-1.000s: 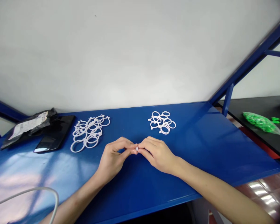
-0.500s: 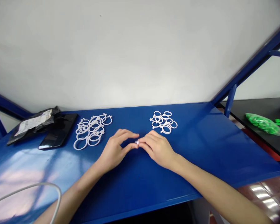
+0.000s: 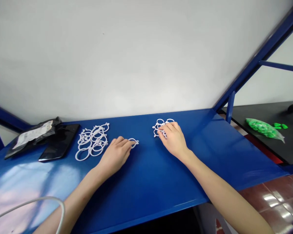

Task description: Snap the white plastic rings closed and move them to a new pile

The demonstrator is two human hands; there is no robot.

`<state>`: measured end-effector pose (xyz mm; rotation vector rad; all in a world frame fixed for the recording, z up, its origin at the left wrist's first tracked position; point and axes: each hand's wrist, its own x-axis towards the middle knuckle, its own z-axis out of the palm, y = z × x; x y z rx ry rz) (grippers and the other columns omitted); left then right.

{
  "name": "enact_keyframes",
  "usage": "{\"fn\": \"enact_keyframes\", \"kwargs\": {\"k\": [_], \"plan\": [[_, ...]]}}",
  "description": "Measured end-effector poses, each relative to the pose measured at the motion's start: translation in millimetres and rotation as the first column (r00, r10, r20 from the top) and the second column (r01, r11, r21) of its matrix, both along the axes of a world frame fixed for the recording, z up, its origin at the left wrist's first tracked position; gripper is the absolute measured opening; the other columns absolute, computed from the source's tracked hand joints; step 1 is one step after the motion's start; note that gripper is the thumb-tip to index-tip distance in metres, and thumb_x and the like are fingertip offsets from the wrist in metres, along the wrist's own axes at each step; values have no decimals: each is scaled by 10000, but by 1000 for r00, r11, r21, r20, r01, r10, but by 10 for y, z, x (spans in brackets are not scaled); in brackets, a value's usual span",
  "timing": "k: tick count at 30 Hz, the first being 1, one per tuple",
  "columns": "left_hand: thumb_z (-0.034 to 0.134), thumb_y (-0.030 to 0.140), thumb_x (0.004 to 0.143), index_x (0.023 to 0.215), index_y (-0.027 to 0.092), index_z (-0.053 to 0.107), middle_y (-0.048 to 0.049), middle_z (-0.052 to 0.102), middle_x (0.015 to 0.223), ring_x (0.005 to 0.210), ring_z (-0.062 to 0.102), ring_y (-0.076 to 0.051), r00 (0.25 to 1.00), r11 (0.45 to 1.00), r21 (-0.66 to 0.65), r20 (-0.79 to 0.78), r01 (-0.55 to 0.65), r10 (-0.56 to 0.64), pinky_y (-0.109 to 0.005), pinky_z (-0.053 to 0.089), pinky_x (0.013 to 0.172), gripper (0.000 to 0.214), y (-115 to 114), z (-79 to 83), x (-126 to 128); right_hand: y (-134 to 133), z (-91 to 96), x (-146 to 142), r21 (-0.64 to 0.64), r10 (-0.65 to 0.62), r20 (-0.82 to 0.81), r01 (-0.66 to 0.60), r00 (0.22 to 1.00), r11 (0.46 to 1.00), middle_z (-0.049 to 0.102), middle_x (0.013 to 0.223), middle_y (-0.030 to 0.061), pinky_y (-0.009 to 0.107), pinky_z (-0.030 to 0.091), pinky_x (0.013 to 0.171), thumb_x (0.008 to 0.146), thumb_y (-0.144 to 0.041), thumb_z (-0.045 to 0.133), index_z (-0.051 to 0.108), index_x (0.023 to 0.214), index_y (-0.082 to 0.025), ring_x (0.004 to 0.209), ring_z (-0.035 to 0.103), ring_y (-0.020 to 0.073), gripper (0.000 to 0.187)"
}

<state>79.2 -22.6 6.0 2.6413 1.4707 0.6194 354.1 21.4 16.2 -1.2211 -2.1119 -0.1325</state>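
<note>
My left hand is closed on a white ring with small knobs on its right side. The fingertips cover the ring's left part, which is just above the blue table. To the left of that hand lies a loose pile of white rings, overlapping one another. My right hand reaches over a smaller group of white rings farther right. Its thumb and forefinger are apart, and a ring shows between them. The other fingers hide part of this group.
A black plastic package with a white label and a flat black glossy object lie at the left. A pale cable arches at lower left. On a dark surface at the right is a bag of green pieces.
My hands, together at a small white piece before, have moved apart. The left now holds a ring, and the left pile's rightmost ring is gone. The right went to the right-hand rings.
</note>
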Motion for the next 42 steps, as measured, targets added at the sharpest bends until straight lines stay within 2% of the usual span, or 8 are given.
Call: {"fn": "enact_keyframes", "kwargs": {"k": [3,7,10,14,22,27,33,42], "plan": [[439,123,965,1190,208,661,-64,683,978,840,627,-189,974,988,-105,211,110,-86,-317,521,776,327,-162,63,178,-164,8,-147,-111,209,-96,-219,973,969,750,1045,77,469,527,939,1000,-235,610,717,1070,-215,1059,604,281,129],[433,143,956,1049,217,644,-7,617,874,705,589,-134,909,955,-268,416,124,-1,-250,481,647,242,-292,160,311,-378,27,-300,-256,423,-240,-478,874,840,754,1101,60,413,548,937,1049,-217,509,688,1151,-204,1034,651,220,206],[443,215,981,942,212,615,1,625,841,678,588,-127,846,927,-359,524,113,100,-245,475,626,176,-312,192,334,-449,48,-341,-348,385,-375,-513,843,785,764,1074,44,356,557,889,1083,-236,434,691,1142,-211,993,687,186,265],[466,320,1002,953,208,599,15,633,805,602,586,-111,748,884,-459,616,85,248,-235,476,575,180,-292,152,322,-434,59,-335,-429,284,-454,-486,845,761,767,1053,17,326,554,866,1043,-284,548,708,1084,-236,966,712,174,172],[563,259,945,923,212,657,44,647,678,554,547,-104,839,972,-211,506,-108,203,-213,425,543,108,-316,136,339,-445,49,-325,-363,361,-413,-515,836,777,763,987,24,346,537,855,981,-356,656,698,997,-222,941,703,195,141],[565,207,957,960,221,674,29,705,791,602,575,-95,880,994,-106,470,-24,71,-193,446,557,110,-346,156,369,-434,-4,-348,-395,316,-427,-489,847,778,757,959,15,315,535,828,962,-277,683,690,975,-230,913,703,182,49],[615,243,965,1004,217,702,42,686,722,538,554,-87,866,995,-91,494,-36,77,-181,449,519,98,-337,148,372,-401,-12,-337,-441,305,-382,-463,872,769,749,921,-11,263,516,734,961,-222,692,696,956,-226,811,691,147,7],[694,192,932,955,230,757,19,741,839,617,629,-79,830,997,-41,556,71,-36,-171,481,557,77,-303,107,349,-416,-37,-298,-319,414,-310,-504,856,803,780,908,-9,236,513,723,963,-285,707,734,930,-216,784,713,134,81]]}}
